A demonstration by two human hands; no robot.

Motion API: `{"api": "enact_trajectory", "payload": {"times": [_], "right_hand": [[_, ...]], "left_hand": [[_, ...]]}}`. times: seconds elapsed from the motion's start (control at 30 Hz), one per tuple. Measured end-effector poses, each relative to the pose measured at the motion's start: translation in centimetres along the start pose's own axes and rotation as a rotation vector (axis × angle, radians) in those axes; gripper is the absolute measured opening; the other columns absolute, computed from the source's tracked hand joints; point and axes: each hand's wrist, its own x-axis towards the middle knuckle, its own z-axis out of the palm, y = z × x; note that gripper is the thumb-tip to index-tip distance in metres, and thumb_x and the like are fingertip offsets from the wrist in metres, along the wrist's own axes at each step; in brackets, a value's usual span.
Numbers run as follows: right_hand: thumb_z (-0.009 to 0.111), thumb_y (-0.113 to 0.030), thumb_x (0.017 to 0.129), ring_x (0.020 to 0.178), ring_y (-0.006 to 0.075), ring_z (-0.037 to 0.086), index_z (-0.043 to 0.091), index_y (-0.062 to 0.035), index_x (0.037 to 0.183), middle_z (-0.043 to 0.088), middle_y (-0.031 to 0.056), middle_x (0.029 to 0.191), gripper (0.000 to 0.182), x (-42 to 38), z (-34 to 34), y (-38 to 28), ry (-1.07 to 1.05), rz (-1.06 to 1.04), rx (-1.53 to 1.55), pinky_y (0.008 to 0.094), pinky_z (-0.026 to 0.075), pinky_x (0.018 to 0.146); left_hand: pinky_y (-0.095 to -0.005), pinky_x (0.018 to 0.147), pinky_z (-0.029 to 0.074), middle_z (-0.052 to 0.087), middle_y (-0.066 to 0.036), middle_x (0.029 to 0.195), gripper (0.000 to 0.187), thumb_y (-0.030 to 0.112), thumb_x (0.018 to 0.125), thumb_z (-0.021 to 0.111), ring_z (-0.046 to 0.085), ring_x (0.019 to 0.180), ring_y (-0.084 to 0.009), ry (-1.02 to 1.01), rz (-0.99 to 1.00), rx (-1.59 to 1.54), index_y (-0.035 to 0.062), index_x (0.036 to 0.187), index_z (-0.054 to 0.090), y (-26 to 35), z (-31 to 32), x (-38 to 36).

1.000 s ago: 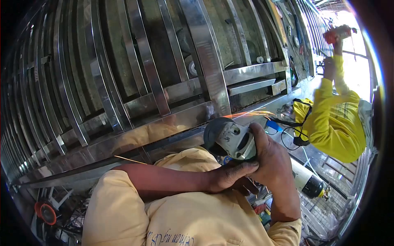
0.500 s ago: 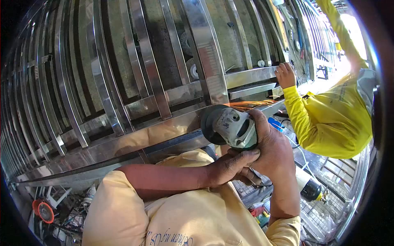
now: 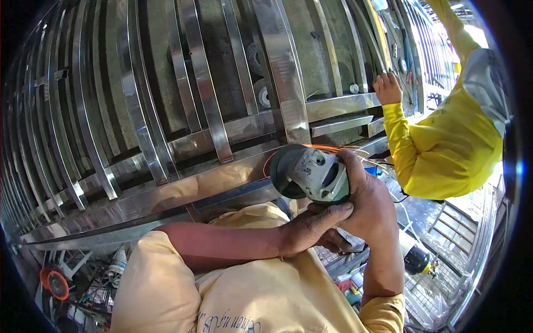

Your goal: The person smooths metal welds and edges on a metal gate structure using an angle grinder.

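An angle grinder (image 3: 319,173) with a grey metal head and a dark disc guard is held over the lower rail of a shiny metal frame (image 3: 222,180). My right hand (image 3: 373,208) is wrapped round its body from the right. Lower down, my left hand (image 3: 311,230) is closed round the grinder's body, its thumb against my right hand; its fingertips curl underneath, partly hidden. Orange sparks (image 3: 327,148) streak behind the grinder's head, near the frame's upright bar (image 3: 286,77). The disc's contact point is hidden.
A co-worker in yellow (image 3: 449,150) is at the right, one hand (image 3: 387,89) on the frame's end. A disc (image 3: 262,94) lies beyond the bars. At the lower right is a gas cylinder (image 3: 416,258); at the lower left, an orange round object (image 3: 57,284).
The sparks now spread differently, with a thin curve left of the grinder as well. The co-worker's body and hand have shifted slightly upward in view. My grip looks the same.
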Motion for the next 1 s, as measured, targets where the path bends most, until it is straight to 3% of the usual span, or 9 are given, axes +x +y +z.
{"api": "enact_trajectory", "payload": {"times": [0.13, 0.23, 0.33, 0.63, 0.73, 0.77, 0.87, 1.0], "right_hand": [[0.088, -0.029, 0.062, 0.096, 0.0408, 0.07, 0.047, -0.0096, 0.132, 0.072, 0.0178, 0.1, 0.084, 0.1, 0.0, -0.2, -0.055, -0.015, 0.126, 0.0418, 0.056, 0.078], [0.086, -0.033, 0.068, 0.093, 0.044, 0.069, 0.045, -0.0113, 0.135, 0.071, 0.0213, 0.1, 0.082, -0.1, 0.5, 0.2, -0.06, 0.001, 0.21, 0.0471, 0.056, 0.075], [0.087, -0.033, 0.067, 0.095, 0.0446, 0.068, 0.043, -0.0114, 0.136, 0.071, 0.0218, 0.1, 0.085, 0.2, 1.3, 0.5, 0.021, -0.044, 0.22, 0.0471, 0.056, 0.076], [0.087, -0.031, 0.067, 0.1, 0.0459, 0.067, 0.043, -0.0121, 0.136, 0.07, 0.0233, 0.103, 0.083, 0.8, 0.6, -0.8, -0.028, -0.003, 0.199, 0.0471, 0.054, 0.081], [0.087, -0.03, 0.068, 0.1, 0.0457, 0.067, 0.044, -0.012, 0.135, 0.071, 0.023, 0.102, 0.081, 0.9, 0.3, -1.2, -0.047, -0.017, 0.225, 0.0464, 0.055, 0.081], [0.094, -0.031, 0.058, 0.09, 0.0375, 0.072, 0.045, -0.0074, 0.133, 0.072, 0.017, 0.097, 0.093, 1.0, 0.6, -0.9, -0.015, -0.033, 0.151, 0.0408, 0.056, 0.077], [0.088, -0.03, 0.068, 0.097, 0.0437, 0.069, 0.045, -0.0112, 0.133, 0.071, 0.0219, 0.1, 0.081, 1.2, 0.4, -1.0, -0.023, -0.038, 0.225, 0.0453, 0.055, 0.08], [0.089, -0.031, 0.067, 0.096, 0.043, 0.069, 0.045, -0.0108, 0.133, 0.071, 0.0215, 0.1, 0.082, 0.9, -0.1, -0.8, -0.082, -0.007, 0.218, 0.045, 0.056, 0.079]], "left_hand": [[-0.0363, 0.082, 0.059, 0.064, -0.009, 0.115, 0.051, 0.047, 0.101, 0.055, 0.07, 0.09, -0.0203, 0.081, 0.038, 0.002, 0.0075, 0.133, 0.049, -0.7, 0.4, -0.3], [-0.0325, 0.074, 0.061, 0.064, -0.009, 0.115, 0.048, 0.043, 0.102, 0.056, 0.071, 0.083, -0.0187, 0.148, 0.004, 0.032, 0.007, 0.132, 0.049, -0.8, 0.5, -0.6], [-0.0256, 0.063, 0.057, 0.07, -0.006, 0.098, 0.06, 0.059, 0.096, 0.058, 0.072, 0.073, -0.0139, 0.19, 0.116, 0.089, 0.0056, 0.124, 0.057, -0.6, 1.0, -0.5], [-0.0258, 0.061, 0.056, 0.067, -0.006, 0.106, 0.059, 0.06, 0.096, 0.057, 0.07, 0.073, -0.0129, 0.184, 0.092, 0.08, 0.0074, 0.122, 0.059, 0.4, 1.5, -1.4], [-0.03, 0.071, 0.06, 0.067, -0.01, 0.105, 0.052, 0.05, 0.1, 0.056, 0.07, 0.072, -0.0171, 0.191, 0.019, 0.062, 0.0053, 0.125, 0.053, 1.1, 2.0, -1.8], [-0.0298, 0.069, 0.06, 0.067, -0.009, 0.102, 0.053, 0.053, 0.099, 0.056, 0.07, 0.072, -0.0159, 0.215, 0.057, 0.091, 0.0054, 0.123, 0.054, 0.9, 2.1, -1.8], [-0.0295, 0.067, 0.059, 0.067, -0.008, 0.101, 0.054, 0.054, 0.099, 0.055, 0.07, 0.073, -0.0149, 0.185, 0.026, 0.122, 0.0055, 0.123, 0.054, 1.7, 2.2, -1.7], [-0.0297, 0.068, 0.059, 0.067, -0.007, 0.1, 0.055, 0.055, 0.099, 0.054, 0.07, 0.075, -0.0146, 0.166, 0.041, 0.114, 0.0057, 0.124, 0.053, 0.8, 2.3, -1.4]]}}
